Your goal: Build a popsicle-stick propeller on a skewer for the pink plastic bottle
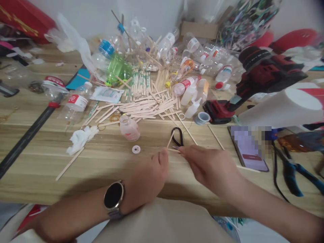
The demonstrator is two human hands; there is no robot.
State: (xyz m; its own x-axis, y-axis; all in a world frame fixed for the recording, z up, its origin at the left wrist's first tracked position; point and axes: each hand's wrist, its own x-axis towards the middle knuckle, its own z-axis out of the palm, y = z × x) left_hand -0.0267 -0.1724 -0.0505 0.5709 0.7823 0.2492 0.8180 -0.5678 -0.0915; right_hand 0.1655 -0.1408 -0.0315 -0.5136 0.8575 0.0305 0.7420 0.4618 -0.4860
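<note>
The table (108,168) is light tan with streaky grain, the sticks (144,108) pale cream. The drill (270,72) is red and black, the pliers' handles (291,179) blue and black, the jug (116,69) bright green, the watch face (113,195) black.

A craft work area, seemingly a workshop; a red-and-black power tool (268,74) at upper right, pliers (291,165) at right, wooden sticks (149,106) and plastic bottles (179,59) heaped at upper centre.
</note>
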